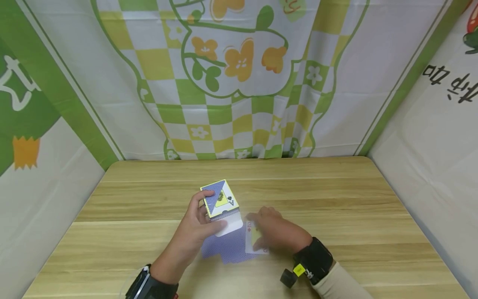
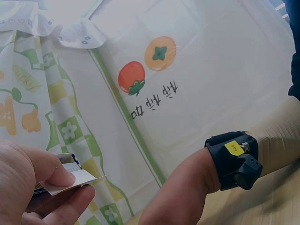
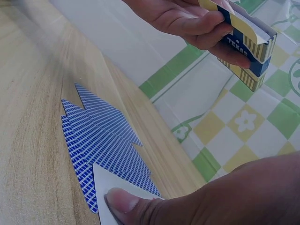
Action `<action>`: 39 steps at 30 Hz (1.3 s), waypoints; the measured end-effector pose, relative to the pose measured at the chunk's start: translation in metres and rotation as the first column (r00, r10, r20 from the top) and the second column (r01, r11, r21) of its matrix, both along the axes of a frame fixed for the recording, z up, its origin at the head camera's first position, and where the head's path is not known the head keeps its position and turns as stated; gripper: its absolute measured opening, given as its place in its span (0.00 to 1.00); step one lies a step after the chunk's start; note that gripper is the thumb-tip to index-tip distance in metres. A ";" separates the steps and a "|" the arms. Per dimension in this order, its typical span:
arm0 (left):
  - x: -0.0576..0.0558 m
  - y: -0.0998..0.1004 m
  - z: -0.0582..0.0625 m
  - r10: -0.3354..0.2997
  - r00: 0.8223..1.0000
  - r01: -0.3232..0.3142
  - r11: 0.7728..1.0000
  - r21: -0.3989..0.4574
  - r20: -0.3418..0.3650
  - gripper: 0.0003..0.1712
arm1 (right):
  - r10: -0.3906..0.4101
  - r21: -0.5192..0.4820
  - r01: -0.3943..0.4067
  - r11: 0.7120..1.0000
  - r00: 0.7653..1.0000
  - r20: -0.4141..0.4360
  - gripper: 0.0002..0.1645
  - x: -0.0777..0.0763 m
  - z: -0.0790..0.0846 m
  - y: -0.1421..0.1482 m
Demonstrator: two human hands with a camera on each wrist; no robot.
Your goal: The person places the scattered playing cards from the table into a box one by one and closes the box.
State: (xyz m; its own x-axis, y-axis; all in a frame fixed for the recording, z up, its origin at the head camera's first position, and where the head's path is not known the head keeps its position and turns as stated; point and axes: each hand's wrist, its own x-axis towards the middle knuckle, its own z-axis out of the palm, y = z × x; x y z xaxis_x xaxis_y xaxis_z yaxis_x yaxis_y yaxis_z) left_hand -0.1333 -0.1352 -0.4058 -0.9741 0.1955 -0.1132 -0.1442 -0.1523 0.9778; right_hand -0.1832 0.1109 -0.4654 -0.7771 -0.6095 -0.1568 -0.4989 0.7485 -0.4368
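Raised over the middle of the table, my left hand (image 1: pixel 194 226) grips a playing-card box (image 1: pixel 222 198) with an ace of spades printed on it. Its white flap (image 1: pixel 232 225) hangs open towards me, the thumb against it. The right wrist view shows the box's side (image 3: pixel 236 41) marked "TEXAS". Blue-backed playing cards (image 1: pixel 232 252) lie overlapping face down on the table below the box. To the right, my right hand (image 1: pixel 278 230), blurred, holds a face-up playing card (image 1: pixel 249 242) at the spread's edge. Its thumb (image 3: pixel 123 200) presses on that card's white face.
The wooden table (image 1: pixel 336 191) reaches back to a green and yellow checked curtain (image 1: pixel 224 112). White printed cloth walls (image 1: pixel 422 137) stand on both sides. Each wrist wears a black strap, the right one (image 1: pixel 313 259) with a small camera.
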 end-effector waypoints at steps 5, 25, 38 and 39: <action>0.000 0.001 0.000 -0.006 1.000 0.006 1.000 -0.002 0.001 0.49 | -0.062 0.011 0.062 0.998 0.997 -0.036 0.46 0.002 0.002 -0.003; 0.000 0.001 0.000 -0.011 1.000 0.011 1.000 0.006 -0.007 0.48 | -0.109 -0.012 0.109 0.994 0.993 0.038 0.38 -0.003 -0.003 0.001; 0.000 0.001 0.000 -0.002 1.000 0.002 1.000 -0.003 0.006 0.48 | -0.143 -0.043 0.149 0.988 0.984 0.107 0.39 -0.001 0.005 0.001; 0.000 0.002 0.000 -0.001 1.000 0.001 1.000 -0.004 0.010 0.48 | -0.142 -0.049 0.147 0.988 0.985 0.100 0.41 -0.001 0.005 0.001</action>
